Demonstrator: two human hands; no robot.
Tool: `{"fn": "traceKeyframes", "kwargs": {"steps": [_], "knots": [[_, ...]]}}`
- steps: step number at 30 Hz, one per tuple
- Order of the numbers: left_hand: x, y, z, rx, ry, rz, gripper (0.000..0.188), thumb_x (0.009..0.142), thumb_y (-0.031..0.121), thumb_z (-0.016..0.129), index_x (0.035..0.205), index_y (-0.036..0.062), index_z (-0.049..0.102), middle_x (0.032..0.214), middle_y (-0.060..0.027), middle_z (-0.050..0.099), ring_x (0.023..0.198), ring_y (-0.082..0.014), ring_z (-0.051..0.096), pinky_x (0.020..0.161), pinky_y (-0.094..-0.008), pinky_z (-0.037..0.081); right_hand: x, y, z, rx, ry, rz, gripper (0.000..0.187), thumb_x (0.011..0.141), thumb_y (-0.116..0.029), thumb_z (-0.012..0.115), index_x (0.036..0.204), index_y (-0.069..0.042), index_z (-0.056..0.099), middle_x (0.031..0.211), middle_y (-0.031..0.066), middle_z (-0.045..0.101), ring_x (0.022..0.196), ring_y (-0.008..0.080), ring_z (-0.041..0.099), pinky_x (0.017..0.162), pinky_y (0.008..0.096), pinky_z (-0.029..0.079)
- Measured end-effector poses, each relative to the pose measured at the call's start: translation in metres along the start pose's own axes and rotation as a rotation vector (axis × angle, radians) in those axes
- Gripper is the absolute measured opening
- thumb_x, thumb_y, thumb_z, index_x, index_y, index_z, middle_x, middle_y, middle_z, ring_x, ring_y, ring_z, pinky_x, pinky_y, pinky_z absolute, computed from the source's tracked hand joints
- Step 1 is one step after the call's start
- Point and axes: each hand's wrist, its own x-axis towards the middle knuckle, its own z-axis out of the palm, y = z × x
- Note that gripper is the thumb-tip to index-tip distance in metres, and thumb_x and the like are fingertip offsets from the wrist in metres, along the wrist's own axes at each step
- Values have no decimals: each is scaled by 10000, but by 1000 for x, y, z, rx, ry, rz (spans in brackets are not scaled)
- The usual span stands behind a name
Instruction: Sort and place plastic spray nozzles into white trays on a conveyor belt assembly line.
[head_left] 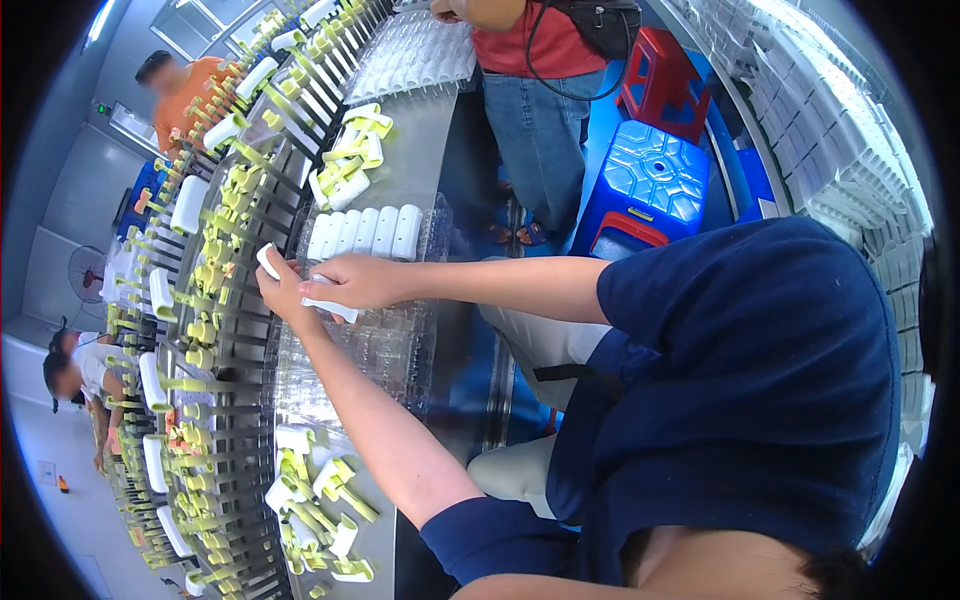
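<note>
Above a clear plastic tray my two hands meet. My left hand is closed on a smooth white plastic piece, whose rounded end sticks out past the fingers. Against it lies my right hand, its fingers curled round a white, cloth-like thing; most of that is covered by the fingers. Just beyond the right hand, a row of several white rounded plastic casings lies side by side in the tray.
Yellow-green holders with white parts lie in a pile on the metal table beyond the tray; another pile is on the near side. A rack of holders runs along the left. A person stands close by, near a blue stool.
</note>
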Motion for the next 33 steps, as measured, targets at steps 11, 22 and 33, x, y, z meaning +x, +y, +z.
{"fn": "traceKeyframes", "kwargs": {"steps": [11, 22, 33], "knots": [[2, -4, 0, 3, -8, 7, 489, 945, 449, 543, 940, -34, 613, 717, -98, 656, 622, -176, 619, 605, -326, 498, -2, -4, -1, 5, -19, 5, 510, 988, -498, 431, 937, -19, 601, 698, 66, 650, 603, 135, 633, 575, 281, 490], [2, -4, 0, -3, -10, 22, 489, 943, 452, 546, 930, -33, 610, 709, -93, 653, 616, -173, 615, 597, -325, 493, -3, -6, -2, 5, -23, 3, 510, 987, -499, 437, 960, -14, 594, 707, 68, 650, 619, 126, 629, 585, 277, 483], [3, -7, 0, -21, 2, 18, 498, 930, 459, 555, 893, -33, 619, 693, -95, 649, 610, -180, 616, 596, -327, 491, -5, -10, -1, 5, -21, 26, 511, 989, -498, 429, 935, -18, 595, 708, 61, 653, 636, 137, 631, 610, 292, 485]]}}
